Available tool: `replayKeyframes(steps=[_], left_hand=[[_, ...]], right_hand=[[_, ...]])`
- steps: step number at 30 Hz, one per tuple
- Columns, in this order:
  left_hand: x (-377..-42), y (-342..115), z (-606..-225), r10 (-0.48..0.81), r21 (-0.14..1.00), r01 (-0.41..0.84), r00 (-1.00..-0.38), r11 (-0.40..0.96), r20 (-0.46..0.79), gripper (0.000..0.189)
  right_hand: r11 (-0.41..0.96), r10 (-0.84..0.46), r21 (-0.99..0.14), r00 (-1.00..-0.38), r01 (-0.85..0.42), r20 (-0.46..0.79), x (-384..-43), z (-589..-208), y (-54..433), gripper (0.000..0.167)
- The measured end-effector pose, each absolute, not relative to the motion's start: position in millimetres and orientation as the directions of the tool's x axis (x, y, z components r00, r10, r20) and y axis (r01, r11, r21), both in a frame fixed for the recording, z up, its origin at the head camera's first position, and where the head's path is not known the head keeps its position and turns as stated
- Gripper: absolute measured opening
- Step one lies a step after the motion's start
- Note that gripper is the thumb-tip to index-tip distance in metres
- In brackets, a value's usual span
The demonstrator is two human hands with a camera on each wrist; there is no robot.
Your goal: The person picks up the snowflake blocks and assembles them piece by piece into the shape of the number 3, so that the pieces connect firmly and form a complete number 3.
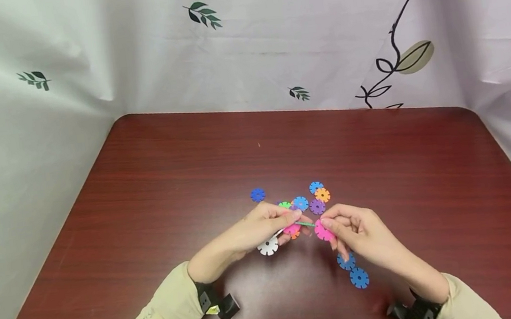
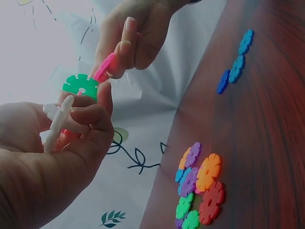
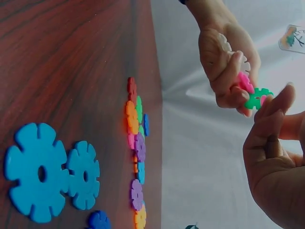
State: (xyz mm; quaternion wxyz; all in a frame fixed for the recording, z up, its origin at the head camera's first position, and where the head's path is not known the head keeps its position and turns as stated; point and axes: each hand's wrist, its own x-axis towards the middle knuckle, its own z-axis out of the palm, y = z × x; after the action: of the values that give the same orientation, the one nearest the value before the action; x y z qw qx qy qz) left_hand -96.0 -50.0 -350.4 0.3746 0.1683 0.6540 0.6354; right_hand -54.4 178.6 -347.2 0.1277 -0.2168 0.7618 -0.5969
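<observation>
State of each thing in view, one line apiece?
Left hand: pinching one pink disc.
Right hand: pinching another pink disc.
Green disc: raised between the pink discs; joint depth unclear.
White disc: raised, at the left hand.
Light-blue pair: flat on the table, touching.
Purple disc: lying on the table.

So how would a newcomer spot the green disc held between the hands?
Above the brown table, look between the person's left hand and right hand. The notched green disc there sits between two pink discs. Unlike the green discs lying on the table, it is held up in the air.
</observation>
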Motion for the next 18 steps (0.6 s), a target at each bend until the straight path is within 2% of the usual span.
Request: replayKeyframes(steps=[5, 12, 18], left_hand=[[-95.2, -49.3, -348.5, 0.695, 0.955, -0.272, -0.663, 0.121, -0.277, 0.029], [-95.9, -52.0, -345.9, 0.651, 0.954, -0.254, -0.7, 0.156, -0.293, 0.027], [-95.0, -49.7, -346.3, 0.645, 0.958, -0.224, -0.709, 0.179, -0.286, 0.033]], right_hand=[[0.186, -0.46, -0.966, -0.885, -0.178, 0.075, -53.7, -349.4, 178.5, 0.011], [0.226, -0.372, -0.961, -0.926, -0.158, 0.065, -52.6, -350.1, 180.4, 0.013], [0.26, -0.385, -0.957, -0.923, -0.132, 0.023, -52.4, -350.2, 175.2, 0.014]])
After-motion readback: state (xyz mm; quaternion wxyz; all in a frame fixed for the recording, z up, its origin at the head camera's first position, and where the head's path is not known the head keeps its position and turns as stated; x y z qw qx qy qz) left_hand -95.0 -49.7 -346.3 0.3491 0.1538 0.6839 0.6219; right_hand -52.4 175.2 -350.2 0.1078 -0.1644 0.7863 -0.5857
